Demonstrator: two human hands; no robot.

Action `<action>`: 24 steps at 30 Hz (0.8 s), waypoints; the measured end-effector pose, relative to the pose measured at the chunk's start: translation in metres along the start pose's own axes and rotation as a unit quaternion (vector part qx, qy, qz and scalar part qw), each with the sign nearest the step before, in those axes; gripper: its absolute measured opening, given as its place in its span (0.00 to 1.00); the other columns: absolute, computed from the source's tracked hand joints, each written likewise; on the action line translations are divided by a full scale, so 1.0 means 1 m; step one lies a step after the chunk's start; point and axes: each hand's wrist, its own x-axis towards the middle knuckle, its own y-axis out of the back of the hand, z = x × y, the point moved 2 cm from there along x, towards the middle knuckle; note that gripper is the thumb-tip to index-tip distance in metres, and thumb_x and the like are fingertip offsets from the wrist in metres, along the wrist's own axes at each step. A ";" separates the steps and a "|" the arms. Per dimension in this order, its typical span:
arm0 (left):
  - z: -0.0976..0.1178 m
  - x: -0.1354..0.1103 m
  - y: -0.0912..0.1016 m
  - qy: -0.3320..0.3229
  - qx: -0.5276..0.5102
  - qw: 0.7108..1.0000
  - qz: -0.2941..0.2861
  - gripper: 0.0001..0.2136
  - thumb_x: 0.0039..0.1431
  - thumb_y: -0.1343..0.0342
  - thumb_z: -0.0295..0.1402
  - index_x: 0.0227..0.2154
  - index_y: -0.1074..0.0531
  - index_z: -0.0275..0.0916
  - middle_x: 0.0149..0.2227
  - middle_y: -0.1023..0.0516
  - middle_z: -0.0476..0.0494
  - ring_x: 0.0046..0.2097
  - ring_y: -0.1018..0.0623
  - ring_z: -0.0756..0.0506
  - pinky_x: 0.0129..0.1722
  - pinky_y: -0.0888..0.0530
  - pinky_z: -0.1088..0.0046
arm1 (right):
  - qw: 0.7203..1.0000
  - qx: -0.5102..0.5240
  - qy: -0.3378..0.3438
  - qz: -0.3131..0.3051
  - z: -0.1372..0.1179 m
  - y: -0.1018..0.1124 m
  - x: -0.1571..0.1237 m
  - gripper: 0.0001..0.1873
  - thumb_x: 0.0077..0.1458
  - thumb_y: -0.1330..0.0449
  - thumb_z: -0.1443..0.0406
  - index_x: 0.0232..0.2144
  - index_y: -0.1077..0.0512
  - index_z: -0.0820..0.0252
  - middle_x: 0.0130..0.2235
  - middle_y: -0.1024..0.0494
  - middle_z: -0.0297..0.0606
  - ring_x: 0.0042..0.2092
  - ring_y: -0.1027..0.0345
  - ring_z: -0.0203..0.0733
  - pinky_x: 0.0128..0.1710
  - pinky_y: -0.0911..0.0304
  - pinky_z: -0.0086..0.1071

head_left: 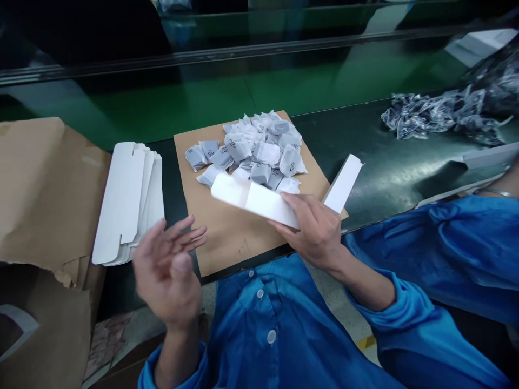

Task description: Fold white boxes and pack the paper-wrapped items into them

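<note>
My right hand (314, 229) grips a narrow white carton (270, 205) near one end; its open end flap points left over the brown cardboard sheet (227, 232). With fingers spread and nothing in them, my left hand (170, 273) is raised beside the sheet's left edge. Beyond the carton lies a heap of small wrapped packets (259, 148), whitish with black printed marks. A second white carton (344, 183) rests on the sheet's right edge, partly behind my right hand. Left of the sheet is a stack of flat white carton blanks (125, 205).
Large brown cardboard boxes (44, 189) stand at the left. Crumpled clear plastic bags (430, 116) lie at the right of the dark worktop (365, 135). A co-worker's blue sleeve (466, 243) is close on my right. A green panel (227, 92) runs along the back.
</note>
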 end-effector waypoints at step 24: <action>-0.006 0.005 -0.023 0.010 0.202 0.952 -0.229 0.16 0.52 0.40 0.35 0.43 0.36 0.42 0.37 0.28 0.48 0.32 0.24 0.48 0.27 0.29 0.73 | 0.673 0.657 -0.238 -0.241 0.001 -0.022 0.058 0.17 0.55 0.35 0.53 0.27 0.28 0.63 0.26 0.27 0.31 0.28 0.34 0.32 0.29 0.38 0.26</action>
